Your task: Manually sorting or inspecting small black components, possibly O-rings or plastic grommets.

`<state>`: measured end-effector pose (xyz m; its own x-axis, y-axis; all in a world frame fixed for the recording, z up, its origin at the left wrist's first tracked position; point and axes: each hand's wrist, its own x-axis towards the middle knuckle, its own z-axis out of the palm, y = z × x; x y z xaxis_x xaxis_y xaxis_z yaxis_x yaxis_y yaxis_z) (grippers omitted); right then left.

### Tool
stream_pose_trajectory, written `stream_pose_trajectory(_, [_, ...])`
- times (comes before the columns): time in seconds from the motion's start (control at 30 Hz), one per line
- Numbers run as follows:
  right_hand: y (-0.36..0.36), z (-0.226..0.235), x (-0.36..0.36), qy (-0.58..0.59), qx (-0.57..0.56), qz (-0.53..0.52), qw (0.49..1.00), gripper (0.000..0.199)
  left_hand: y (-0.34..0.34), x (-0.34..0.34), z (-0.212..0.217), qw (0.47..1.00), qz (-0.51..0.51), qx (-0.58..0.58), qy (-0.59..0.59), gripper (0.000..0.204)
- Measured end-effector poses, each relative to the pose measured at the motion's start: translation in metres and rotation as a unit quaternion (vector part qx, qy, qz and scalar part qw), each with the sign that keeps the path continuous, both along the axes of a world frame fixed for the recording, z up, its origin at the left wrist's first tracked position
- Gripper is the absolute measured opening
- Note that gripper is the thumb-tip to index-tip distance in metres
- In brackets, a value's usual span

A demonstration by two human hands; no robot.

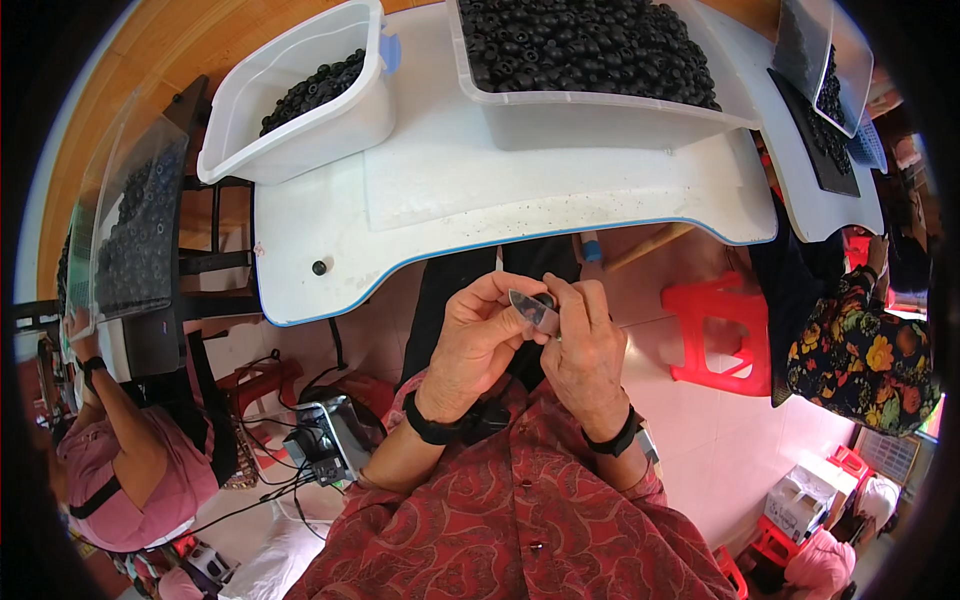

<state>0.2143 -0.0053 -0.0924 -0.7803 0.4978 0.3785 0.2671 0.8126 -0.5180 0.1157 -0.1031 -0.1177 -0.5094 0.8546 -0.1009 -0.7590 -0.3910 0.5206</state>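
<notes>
L hand [478, 340] is closed to a fingertip pinch, thumb & forefinger apparently nipping a thin shiny flat piece [535, 313], other fingers tucked in. R hand [587, 355] is closed too, fingers curled round a small dark round bit [546, 299] right by the flat piece; fingers cover part of both, so can't tell exactly how they meet. Hands are together in front of the body, just off the table edge, prob. for a close look & so each can steady the other on sth. so small.

L to R around them: small white tub [300, 152] on the table [470, 185], w/ a low heap of black pieces [322, 90]; nr the table's front edge, a loose piece [319, 268] sits alone, reason unclear. Next, the big tub [600, 122], heaped much fuller. Both tubs stand back from the front edge, prob. to keep supplies w/in reach w/o crowding the hands. Far R, a red stool [715, 330] is on the floor, well apart from the hands.
</notes>
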Motion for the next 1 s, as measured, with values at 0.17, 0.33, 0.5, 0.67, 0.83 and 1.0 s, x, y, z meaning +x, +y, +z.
stream_pose_trajectory(0.17, [-0.0022,0.0036,-0.0008,-0.001,-0.044,-0.006,0.999,0.042,-0.0003,0.0002,0.0,1.0,-0.003,-0.001,0.008,0.022])
stream_pose_trajectory(0.33, [-0.0018,0.0028,-0.0003,0.0,-0.022,-0.001,1.0,0.041,-0.0003,0.0007,-0.0015,1.0,-0.002,0.003,0.007,0.021])
stream_pose_trajectory(0.5, [-0.0033,0.0044,-0.0004,0.0,-0.042,-0.004,0.999,0.043,-0.0003,0.0011,-0.0022,1.0,-0.002,0.004,0.017,0.02])
stream_pose_trajectory(0.67, [-0.0035,0.0047,-0.0004,-0.005,-0.042,-0.007,0.999,0.042,-0.0005,0.0019,-0.0031,1.0,0.003,0.004,0.025,0.02])
stream_pose_trajectory(0.83, [-0.004,0.0035,-0.0006,-0.011,-0.045,-0.009,0.999,0.041,-0.0002,0.0027,-0.0014,1.0,0.008,-0.001,0.029,0.02])
stream_pose_trajectory(1.0, [-0.0034,0.0,-0.0015,-0.026,-0.052,-0.016,0.998,0.039,-0.0025,0.0028,-0.002,0.999,0.012,-0.012,0.036,0.018])
